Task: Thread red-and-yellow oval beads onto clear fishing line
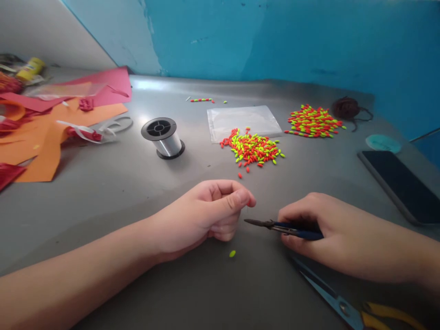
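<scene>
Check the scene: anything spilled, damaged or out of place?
A lone yellow-green bead lies on the near side of the left hand, away from the loose bead pile, so it looks stray. That pile also spreads over the near edge of the plastic bag. The blue wall looks patchy.

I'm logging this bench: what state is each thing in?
Left hand, curled, thumb against forefinger
Right hand, gripping thread snips
Thread snips, tips together
Scissors, blade opening unclear
Spool, upright, line wound on
Smartphone, screen dark
Plastic bag, lying flat
Middle bead heap, loose
Brown cord bundle, end loose
</scene>
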The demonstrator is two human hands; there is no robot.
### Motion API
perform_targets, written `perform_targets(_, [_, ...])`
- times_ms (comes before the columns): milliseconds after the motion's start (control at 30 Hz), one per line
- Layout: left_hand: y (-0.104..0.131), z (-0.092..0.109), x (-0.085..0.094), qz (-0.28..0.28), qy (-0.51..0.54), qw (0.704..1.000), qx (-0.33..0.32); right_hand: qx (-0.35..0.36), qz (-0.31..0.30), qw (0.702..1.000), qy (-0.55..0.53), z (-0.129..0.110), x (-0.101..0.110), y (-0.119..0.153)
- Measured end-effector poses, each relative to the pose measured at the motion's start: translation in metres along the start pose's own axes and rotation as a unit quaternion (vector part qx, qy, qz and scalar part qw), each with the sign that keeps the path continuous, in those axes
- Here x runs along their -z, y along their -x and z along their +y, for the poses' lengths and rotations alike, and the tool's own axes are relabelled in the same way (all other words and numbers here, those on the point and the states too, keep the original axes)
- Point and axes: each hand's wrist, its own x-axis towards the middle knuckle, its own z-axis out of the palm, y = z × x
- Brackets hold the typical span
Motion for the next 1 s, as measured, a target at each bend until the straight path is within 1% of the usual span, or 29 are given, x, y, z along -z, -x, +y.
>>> perform_targets(300, [-0.0006,-0.0045,0.0015,0.007,-0.017,0.999,-0.029,-0.003,0.002,1.0,-0.003,-0.0017,0.0017,-0.001])
perform_targets(667, [-0.0022,-0.0062,0.0021,0.001,-0.032,0.999,-0.039,0.002,0.012,1.0,-0.011,0.0012,0.0012,-0.0007])
perform_targets(1000, [-0.0026,-0.0068,0.0052,-0.002,-0.041,0.998,-0.041,0.003,0.023,1.0,0.002,-0.0022,0.0016,-0.0015])
